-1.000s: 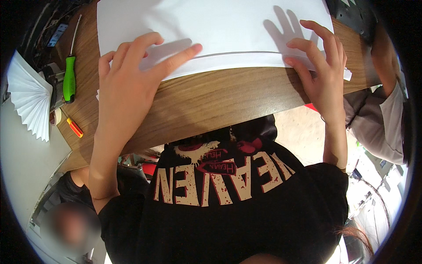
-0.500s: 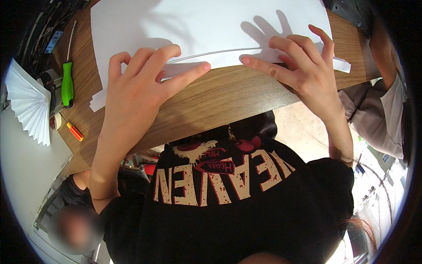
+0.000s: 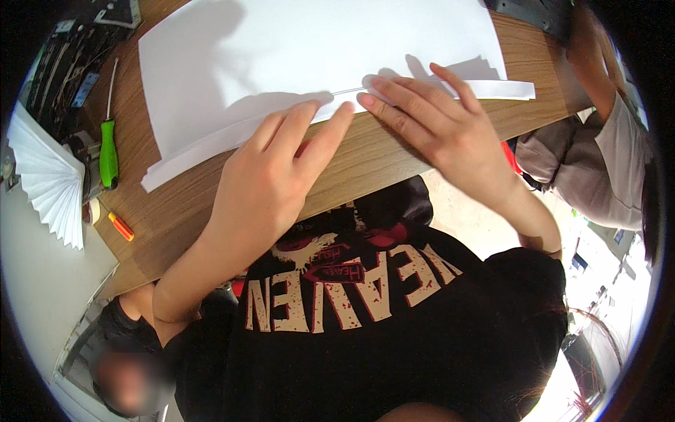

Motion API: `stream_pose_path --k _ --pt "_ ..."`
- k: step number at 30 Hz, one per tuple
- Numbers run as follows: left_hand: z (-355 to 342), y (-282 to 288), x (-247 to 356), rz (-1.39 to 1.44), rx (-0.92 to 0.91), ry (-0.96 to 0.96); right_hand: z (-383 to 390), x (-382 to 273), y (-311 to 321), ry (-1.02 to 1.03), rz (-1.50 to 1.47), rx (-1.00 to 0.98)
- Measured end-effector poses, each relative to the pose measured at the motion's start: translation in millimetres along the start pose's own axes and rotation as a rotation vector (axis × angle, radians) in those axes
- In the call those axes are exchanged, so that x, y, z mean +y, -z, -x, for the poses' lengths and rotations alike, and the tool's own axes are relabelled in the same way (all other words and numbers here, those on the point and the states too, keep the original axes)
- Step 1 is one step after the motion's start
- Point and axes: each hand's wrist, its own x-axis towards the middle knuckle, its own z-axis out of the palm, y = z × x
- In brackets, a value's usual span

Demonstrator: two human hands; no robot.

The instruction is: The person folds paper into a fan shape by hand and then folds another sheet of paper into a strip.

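A large sheet of white paper (image 3: 309, 49) lies on the wooden table, with a narrow folded strip (image 3: 200, 156) along its near edge. My left hand (image 3: 271, 165) rests on the middle of that strip, fingers stretched out and a little apart. Beside it my right hand (image 3: 446, 126) lies with extended fingers on the strip, the two sets of fingertips nearly meeting. Both ends of the strip stick out past the sheet's sides. Under my fingers part of the fold is hidden.
A green-handled screwdriver (image 3: 108, 151) and a small orange-and-yellow handled tool (image 3: 121, 226) lie on the table (image 3: 158, 232) at left. A pleated white paper fan (image 3: 49, 179) stands at the far left. Another person's arm (image 3: 594, 63) is at the right.
My hands have come closer together, and the fingers have flattened from a raised curl onto the strip. The strip, bowed up before, now lies flatter. The view has shifted slightly.
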Motion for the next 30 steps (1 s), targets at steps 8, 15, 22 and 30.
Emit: stream_pose_path --k 8,15,22,30 --pt "-4 -22 27 -0.293 0.014 0.112 26 -34 -14 -0.373 -0.294 0.016" --pt "-3 -22 22 -0.271 -0.002 0.090 38 -23 -9 -0.465 -0.082 -0.029" --pt "2 -25 24 -0.232 -0.043 0.159 67 14 -18 -0.517 -0.089 0.060" --pt "8 -23 18 -0.208 -0.049 0.167 87 39 -20 -0.613 -0.032 0.089"
